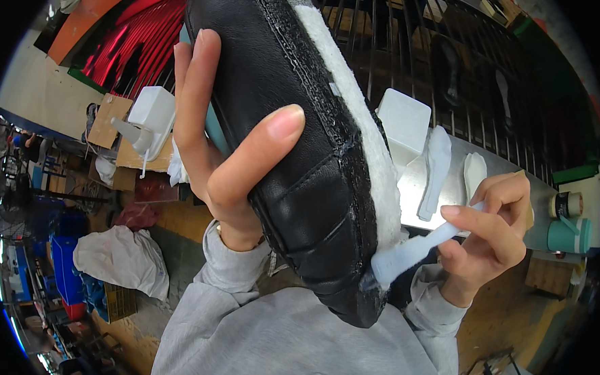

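Observation:
A black leather shoe upper (pixel 307 171) stands tilted in front of me, its pointed end down near my chest. Along its right side runs a dark, shiny, rough-edged margin beside a fuzzy white bottom (pixel 351 85). My left hand (pixel 236 184) grips the shoe from the left, thumb across the leather and fingers around the far side. Between thumb and fingers of my right hand (pixel 491 235) is a flat, pale bluish-white brush (pixel 412 254). The brush's tip touches the shoe's edge near the lower end; its bristles are hard to make out.
Beyond the shoe, a white box (pixel 404 122) and two pale sole-shaped pieces (pixel 436 171) are by a metal tray. Dark rack bars (pixel 481 95) lie behind. A teal mug (pixel 567 235) stands right; a white spouted container (pixel 151 115) left. A white sack (pixel 126 260) lies lower left.

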The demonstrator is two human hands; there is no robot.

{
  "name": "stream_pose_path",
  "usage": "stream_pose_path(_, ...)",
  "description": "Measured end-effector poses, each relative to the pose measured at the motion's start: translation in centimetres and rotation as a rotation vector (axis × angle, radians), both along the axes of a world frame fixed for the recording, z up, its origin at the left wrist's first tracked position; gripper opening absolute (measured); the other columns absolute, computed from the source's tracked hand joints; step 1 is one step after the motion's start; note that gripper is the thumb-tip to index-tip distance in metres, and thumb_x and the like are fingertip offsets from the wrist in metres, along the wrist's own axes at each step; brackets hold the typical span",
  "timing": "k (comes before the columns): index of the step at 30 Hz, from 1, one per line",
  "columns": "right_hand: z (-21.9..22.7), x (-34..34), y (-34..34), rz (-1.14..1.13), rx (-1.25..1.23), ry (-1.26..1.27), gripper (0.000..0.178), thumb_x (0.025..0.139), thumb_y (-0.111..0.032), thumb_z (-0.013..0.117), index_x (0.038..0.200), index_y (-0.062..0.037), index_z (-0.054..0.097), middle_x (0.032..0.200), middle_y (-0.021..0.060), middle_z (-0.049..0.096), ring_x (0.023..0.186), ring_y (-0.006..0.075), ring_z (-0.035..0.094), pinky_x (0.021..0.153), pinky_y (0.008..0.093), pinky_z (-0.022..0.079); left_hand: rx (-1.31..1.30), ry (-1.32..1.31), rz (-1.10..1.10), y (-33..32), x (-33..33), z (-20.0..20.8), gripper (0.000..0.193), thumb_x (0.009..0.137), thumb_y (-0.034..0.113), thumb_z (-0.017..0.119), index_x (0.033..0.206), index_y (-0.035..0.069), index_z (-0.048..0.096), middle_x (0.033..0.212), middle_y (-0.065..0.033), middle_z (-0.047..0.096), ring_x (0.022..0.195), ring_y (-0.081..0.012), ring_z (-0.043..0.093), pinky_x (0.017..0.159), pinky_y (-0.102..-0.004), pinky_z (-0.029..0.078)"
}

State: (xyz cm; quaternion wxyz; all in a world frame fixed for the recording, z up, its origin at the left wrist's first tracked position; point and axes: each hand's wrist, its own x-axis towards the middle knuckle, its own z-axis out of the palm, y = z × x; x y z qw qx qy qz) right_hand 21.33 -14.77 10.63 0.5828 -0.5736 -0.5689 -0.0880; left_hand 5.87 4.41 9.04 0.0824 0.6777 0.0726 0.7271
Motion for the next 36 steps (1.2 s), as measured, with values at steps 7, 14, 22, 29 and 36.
stream_pose_path(7, 0.7, 0.3, 1.2, -0.054, 0.009, -0.047, 0.047, 0.048, -0.039, 0.092, 0.088, -0.0174, 0.083, 0.083, -0.0032, 0.038, 0.075, 0.0139, 0.041, 0.065, 0.0274, 0.029, 0.039, 0.091, 0.06, 0.9, -0.3, 0.4, 0.046, 0.079, 0.03, 0.083, 0.119, 0.023, 0.062, 0.143, -0.0256, 0.049, 0.136, -0.0451, 0.047, 0.116, -0.0596, 0.035)
stream_pose_path(14, -0.8, 0.9, 1.8, 0.11, 0.01, 0.05, 0.047, 0.049, -0.043, 0.094, 0.088, -0.0179, 0.083, 0.082, -0.0041, 0.038, 0.076, 0.0136, 0.041, 0.065, 0.0271, 0.029, 0.036, 0.231, 0.18, 0.6, -1.4, 1.0, 0.049, 0.077, 0.03, 0.084, 0.121, 0.02, 0.063, 0.143, -0.026, 0.05, 0.134, -0.0453, 0.048, 0.116, -0.0584, 0.036)
stream_pose_path(22, -1.1, 1.7, 1.6, 0.286, 0.026, -0.003, 0.048, 0.048, -0.041, 0.095, 0.088, -0.0178, 0.084, 0.081, -0.0042, 0.04, 0.076, 0.0125, 0.042, 0.065, 0.0259, 0.029, 0.078, 0.299, 0.217, 2.2, -2.6, 1.0, 0.053, 0.077, 0.03, 0.084, 0.123, 0.017, 0.062, 0.143, -0.027, 0.051, 0.133, -0.0448, 0.05, 0.115, -0.0562, 0.037)
stream_pose_path(29, -0.6, 1.0, 2.6, 0.115, -0.007, 0.065, 0.044, 0.052, -0.035, 0.093, 0.091, -0.016, 0.083, 0.082, -0.0038, 0.04, 0.075, 0.0124, 0.041, 0.064, 0.0261, 0.028, 0.043, 0.184, 0.066, 1.5, -1.7, 0.4, 0.053, 0.076, 0.028, 0.085, 0.123, 0.017, 0.063, 0.142, -0.0269, 0.052, 0.132, -0.0457, 0.05, 0.114, -0.0573, 0.037)
stream_pose_path(36, -0.8, 1.6, 2.5, 0.216, 0.03, 0.048, 0.046, 0.051, -0.037, 0.095, 0.09, -0.016, 0.083, 0.083, -0.0039, 0.039, 0.076, 0.0124, 0.041, 0.064, 0.0255, 0.028, 0.007, 0.165, -0.001, 1.3, -1.1, 0.1, 0.054, 0.074, 0.025, 0.086, 0.123, 0.017, 0.064, 0.141, -0.0265, 0.053, 0.132, -0.0466, 0.05, 0.114, -0.0591, 0.037)
